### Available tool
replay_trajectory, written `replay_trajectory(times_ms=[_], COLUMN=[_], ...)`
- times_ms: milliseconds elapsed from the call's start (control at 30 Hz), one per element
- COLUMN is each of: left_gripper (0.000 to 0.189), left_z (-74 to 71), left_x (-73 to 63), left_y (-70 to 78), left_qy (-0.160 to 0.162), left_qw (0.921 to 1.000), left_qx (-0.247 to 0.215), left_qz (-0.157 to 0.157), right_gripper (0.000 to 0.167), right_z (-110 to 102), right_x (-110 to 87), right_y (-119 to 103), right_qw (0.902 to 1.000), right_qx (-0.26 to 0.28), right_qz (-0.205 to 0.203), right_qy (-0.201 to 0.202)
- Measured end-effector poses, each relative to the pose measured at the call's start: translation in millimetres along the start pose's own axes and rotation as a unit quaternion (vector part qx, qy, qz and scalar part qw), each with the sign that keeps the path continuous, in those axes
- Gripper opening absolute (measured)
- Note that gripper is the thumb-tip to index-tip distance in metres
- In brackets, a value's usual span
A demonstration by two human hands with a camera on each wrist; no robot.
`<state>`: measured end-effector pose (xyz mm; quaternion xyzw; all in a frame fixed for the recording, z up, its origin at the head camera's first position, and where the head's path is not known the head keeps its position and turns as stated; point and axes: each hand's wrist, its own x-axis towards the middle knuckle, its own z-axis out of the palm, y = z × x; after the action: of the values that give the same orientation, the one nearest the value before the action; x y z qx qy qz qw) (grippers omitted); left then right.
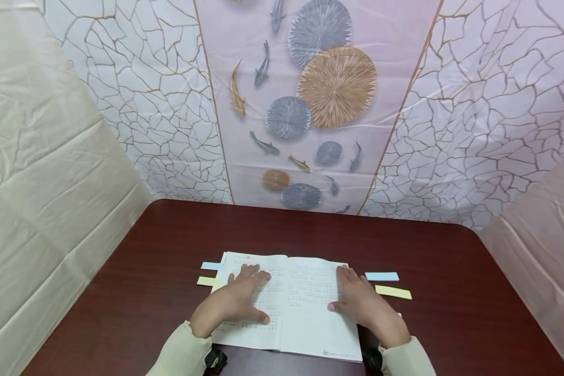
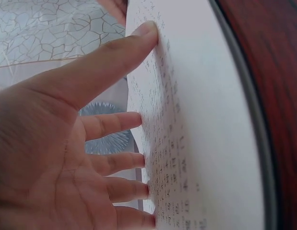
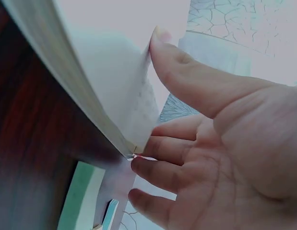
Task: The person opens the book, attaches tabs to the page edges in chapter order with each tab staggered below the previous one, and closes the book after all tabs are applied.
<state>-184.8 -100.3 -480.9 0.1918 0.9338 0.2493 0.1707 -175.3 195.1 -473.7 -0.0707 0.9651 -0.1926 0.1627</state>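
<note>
An open notebook (image 1: 310,334) lies on the table, both pages with lines of handwriting; the lower part of its right page is blank. My left hand (image 1: 238,296) rests on the left page, fingers spread. In the left wrist view, the fingertips and thumb (image 2: 148,31) of that hand touch the written paper. At the right page's outer edge is my right hand (image 1: 359,300), its thumb (image 3: 162,40) on the page. The right wrist view has its other fingers (image 3: 158,175) extended along the book's edge, over the page corner.
Right of the notebook lie a blue strip (image 1: 382,276) and a yellow one (image 1: 393,292). Another blue strip (image 1: 210,266) and a yellow-green strip (image 1: 206,281) show at its left edge. The dark red table (image 1: 122,292) meets a patterned cloth (image 1: 169,130) at the back.
</note>
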Motion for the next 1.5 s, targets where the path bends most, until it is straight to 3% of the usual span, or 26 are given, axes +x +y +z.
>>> replay_trajectory(times_ms=[267, 367, 467, 567, 700, 800, 867, 900, 933, 967, 1067, 1100, 1167, 1233, 1333, 1500], left_gripper=[0.096, 0.095, 0.095, 0.095, 0.093, 0.091, 0.090, 0.088, 0.085, 0.081, 0.067, 0.062, 0.051, 0.040, 0.026, 0.064], left_z=[3.2, 2.4, 1.6, 0.6, -1.1, -3.5, -5.3, -6.5, -7.4, -7.8, -8.7, -9.0, -10.5, -14.6, -25.6, -50.4], left_x=[-1.3, -1.2, -0.8, -0.9, -1.0, -0.1, 0.5, 0.6, 0.7, 1.0, 2.2, 2.8, 5.1, 7.0, 7.5, -1.8], left_y=[3.2, 6.5, 9.0, 9.8, 8.5, 6.5, 4.6, 3.9, 3.0, 1.8, -1.3, -2.7, -7.1, -12.5, -23.2, -38.6], left_qy=[-0.002, -0.003, -0.003, -0.003, -0.006, -0.010, -0.010, -0.010, -0.006, -0.001, 0.024, 0.033, 0.049, 0.062, 0.077, 0.081], left_qw=[1.0000, 1.0000, 1.0000, 0.9997, 0.9992, 0.9990, 0.9987, 0.9987, 0.9989, 0.9991, 0.9995, 0.9993, 0.9979, 0.9952, 0.9845, 0.9449], left_qx=[-0.003, 0.001, 0.009, 0.023, 0.037, 0.042, 0.047, 0.049, 0.045, 0.041, 0.016, 0.006, -0.021, -0.056, -0.140, -0.316], left_qz=[-0.003, -0.003, 0.001, 0.006, 0.012, 0.016, 0.015, 0.014, 0.012, 0.010, 0.014, 0.019, 0.036, 0.050, 0.071, 0.025], right_gripper=[0.086, 0.086, 0.083, 0.076, 0.061, 0.047, 0.035, 0.031, 0.027, 0.025, 0.023, 0.024, 0.023, 0.023, 0.027, 0.041], right_z=[0, -5, -12, -19, -21, -16, -10, -6, -2, 2, 14, 17, 22, 27, 33, 42], right_x=[-9.8, -15.1, -20.1, -23.1, -23.4, -19.4, -15.4, -13.4, -11.6, -10.6, -10.2, -10.6, -11.4, -12.2, -14.2, -21.1], right_y=[-7, -11, -13, -14, -15, -17, -21, -24, -27, -30, -41, -44, -51, -56, -61, -64], right_qw=[0.9986, 0.9942, 0.9779, 0.9454, 0.8839, 0.8237, 0.8030, 0.8021, 0.8102, 0.8254, 0.8927, 0.9093, 0.9317, 0.9421, 0.9478, 0.9517], right_qx=[-0.001, 0.043, 0.132, 0.255, 0.442, 0.553, 0.583, 0.585, 0.576, 0.556, 0.444, 0.407, 0.344, 0.303, 0.251, 0.171], right_qz=[-0.031, -0.048, -0.048, -0.042, -0.014, 0.012, 0.019, 0.014, 0.005, -0.005, -0.052, -0.069, -0.105, -0.138, -0.194, -0.254], right_qy=[0.042, 0.087, 0.155, 0.198, 0.151, 0.125, 0.124, 0.121, 0.109, 0.095, 0.059, 0.050, 0.048, 0.043, 0.033, 0.021])
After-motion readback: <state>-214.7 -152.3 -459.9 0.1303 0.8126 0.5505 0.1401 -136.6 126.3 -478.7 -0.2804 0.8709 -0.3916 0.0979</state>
